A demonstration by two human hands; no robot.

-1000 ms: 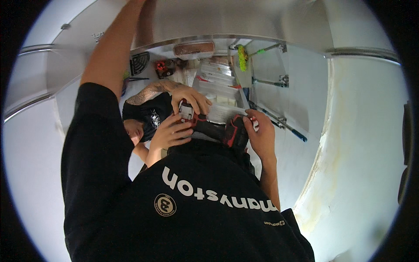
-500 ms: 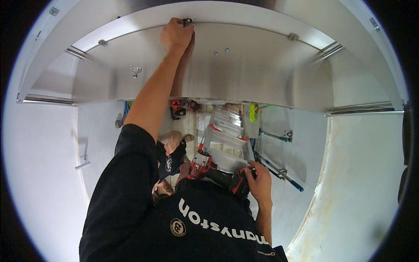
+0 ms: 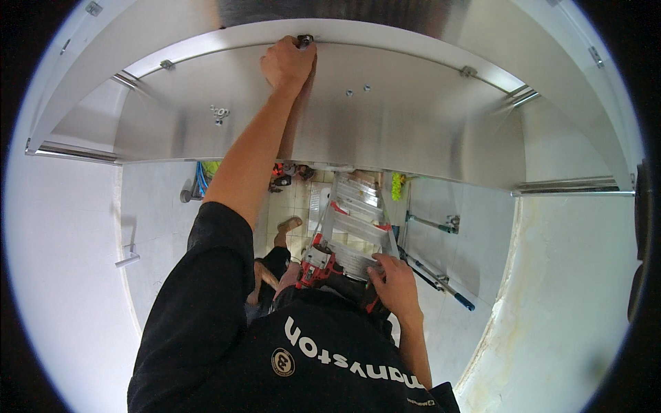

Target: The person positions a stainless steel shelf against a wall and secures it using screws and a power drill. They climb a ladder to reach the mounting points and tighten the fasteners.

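Observation:
My left arm reaches far up to a wide brushed-metal panel [image 3: 385,124]. There my left hand [image 3: 286,65] is closed around a small dark metal clip or bracket [image 3: 305,41] at the seam along the panel's far edge. Its fingertips are partly hidden. Down by my waist, a red and black cordless drill [image 3: 318,265] lies across the front of my body. My right hand [image 3: 398,283] curls over the drill's battery end, which it mostly covers.
Loose nuts [image 3: 367,88] and a cluster of small fasteners [image 3: 219,113] lie on the panel. Below stand an aluminium stepladder [image 3: 361,224] and a long-handled tool [image 3: 444,286]. A co-worker's leg [image 3: 281,237] shows at lower left. White walls [image 3: 62,248] flank both sides.
My right hand has shifted left, farther over the drill's battery end. My left hand stays at the seam. The co-worker below has moved, and the head seen before is out of sight.

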